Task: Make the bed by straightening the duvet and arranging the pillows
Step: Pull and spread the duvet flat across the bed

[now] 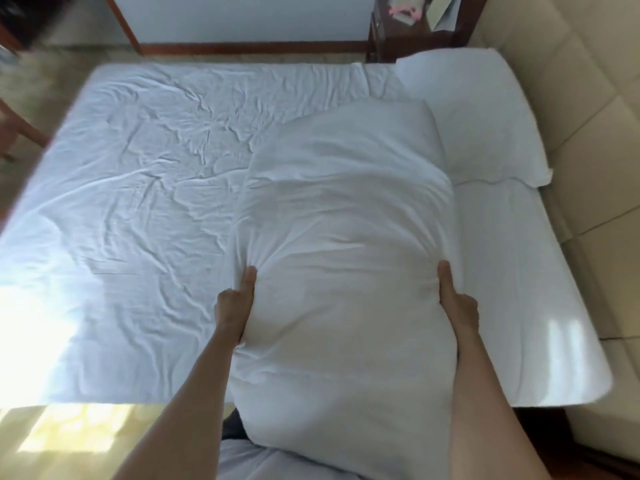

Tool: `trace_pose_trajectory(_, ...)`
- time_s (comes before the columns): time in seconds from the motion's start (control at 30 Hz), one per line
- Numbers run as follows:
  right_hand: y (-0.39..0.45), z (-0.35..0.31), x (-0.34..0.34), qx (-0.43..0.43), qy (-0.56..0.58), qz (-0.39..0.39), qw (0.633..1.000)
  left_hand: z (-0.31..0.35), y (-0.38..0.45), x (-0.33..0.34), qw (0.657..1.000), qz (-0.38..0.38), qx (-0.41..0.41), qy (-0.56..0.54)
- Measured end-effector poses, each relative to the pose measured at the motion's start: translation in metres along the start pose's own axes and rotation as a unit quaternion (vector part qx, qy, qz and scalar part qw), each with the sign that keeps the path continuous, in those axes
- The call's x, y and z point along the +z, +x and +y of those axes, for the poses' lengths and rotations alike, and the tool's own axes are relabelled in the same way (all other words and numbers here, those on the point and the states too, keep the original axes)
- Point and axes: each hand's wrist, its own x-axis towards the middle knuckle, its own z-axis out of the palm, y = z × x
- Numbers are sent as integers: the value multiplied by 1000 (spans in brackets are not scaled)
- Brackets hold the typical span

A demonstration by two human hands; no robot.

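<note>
Bedroom viewed from the long side of a bed [138, 271]; its white sheet [145, 161] is heavily creased across the left and centre. Cream padded headboard [588, 150] runs along the right edge. Dark wooden nightstand [408, 32] stands at the far right corner, with unclear items on top. Sunlight falls on the floor [69, 431] at lower left.

One white pillow [485, 116] lies flat at the far right of the mattress, against the headboard. A second, larger white pillow [346, 254] is held up lengthwise over the right half of the bed, its near end low against the person's body.

Left hand [233, 306] clamps that pillow's left edge, fingers closed into the fabric. Right hand [457, 303] clamps the opposite edge likewise, thumb on top. No duvet can be told apart from the sheet.
</note>
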Motion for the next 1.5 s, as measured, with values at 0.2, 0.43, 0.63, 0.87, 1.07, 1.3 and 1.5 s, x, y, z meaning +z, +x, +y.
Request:
trace_pose_trajectory(0.2,-58,26,-29,-19,49,30,998,-23,-32,-7,999,-7,41,-22)
trace_pose_trajectory(0.43,-114,78,-53,9,79,80,994,-57,-60,-5,995,-63,75,36)
trace_pose_trajectory(0.63,-130,101,-84,11,108,110,988,-33,-90,-6,991,-76,105,17)
trace_pose_trajectory(0.87,-98,97,-110,-4,98,106,990,-21,-107,23,992,-66,109,-4)
trace_pose_trajectory(1.07,-30,70,-139,-24,65,79,994,12,-122,76,995,-36,85,-28)
trace_pose_trajectory(1.3,62,-9,-240,-83,67,70,992,116,-177,166,993,21,88,-77)
trace_pose_trajectory(1.5,144,-51,-336,-110,104,97,984,216,-221,247,985,53,131,-103)
